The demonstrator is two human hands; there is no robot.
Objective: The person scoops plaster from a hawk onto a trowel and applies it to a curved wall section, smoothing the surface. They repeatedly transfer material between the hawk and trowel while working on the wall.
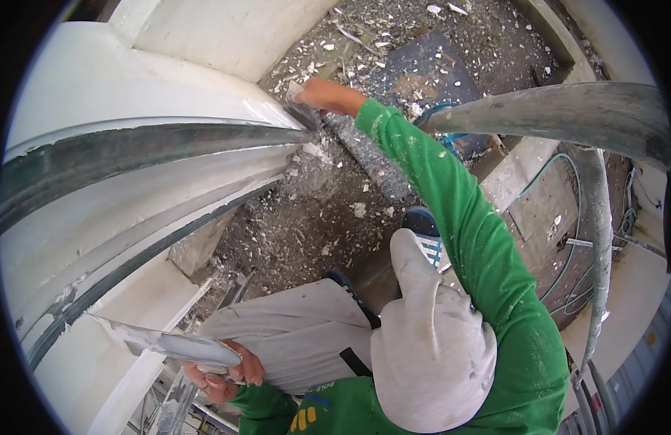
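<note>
My right hand [326,96] grips a small putty knife [303,110] against the end of the white wall edge [226,98], beside a long dark metal strip [132,141] that runs along the wall. Its fingertips are partly hidden. At the lower left, my left hand [223,373] is closed round the handle of a wide blade [168,342] smeared with pale putty. Green sleeves with white specks cover both my arms.
A thick grey pole [538,116] crosses the right side and meets an upright pole [596,246]. Rubble and white chips [328,210] litter the ground around a dark board [422,65]. A green hose [567,188] lies at the right.
</note>
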